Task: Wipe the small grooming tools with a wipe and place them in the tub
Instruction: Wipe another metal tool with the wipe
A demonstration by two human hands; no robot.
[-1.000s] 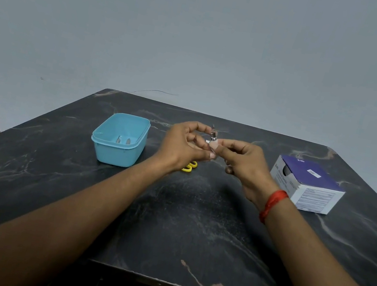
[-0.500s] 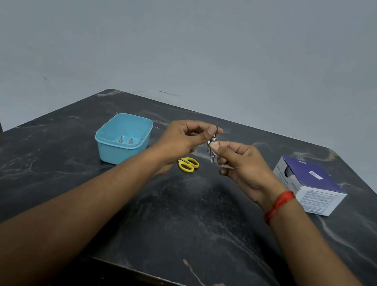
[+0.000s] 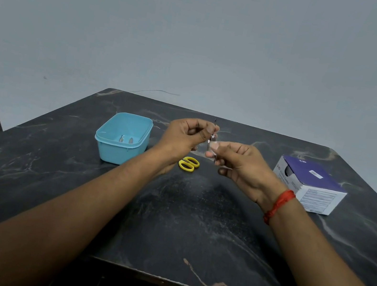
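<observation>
I see a slim metal grooming tool (image 3: pixel 213 135) held nearly upright in the air above the middle of the worktop (image 3: pixel 193 224), its dark tip poking up past the knuckles. The left hand (image 3: pixel 183 137) pinches its upper part, thumb and forefinger closed on the shaft and the other fingers (image 3: pixel 198 133) curled in. The right hand (image 3: pixel 241 167) pinches the lower part from the other side. A small pale scrap shows at its thumb tip, which I take to be the wipe (image 3: pixel 211 150), though it is too small for me to be sure. So both sets of fingers are clamped on the tool, and the hands almost meet around it.

On the worktop just below and behind the hands lie the scissors (image 3: pixel 188 163), of which only the yellow handle loops show; the blades are hidden by the left hand. Left of the left wrist stands the light blue tub (image 3: pixel 115 152), open-topped, with two small metal pieces (image 3: pixel 125 139) lying side by side on its floor.

Well over on the right sits a white cardboard box (image 3: pixel 310 189) with a purple top. A red thread band (image 3: pixel 278 206) circles the right wrist. The worktop is dark stone with pale veins, set against a plain grey-blue wall (image 3: pixel 199 44).
</observation>
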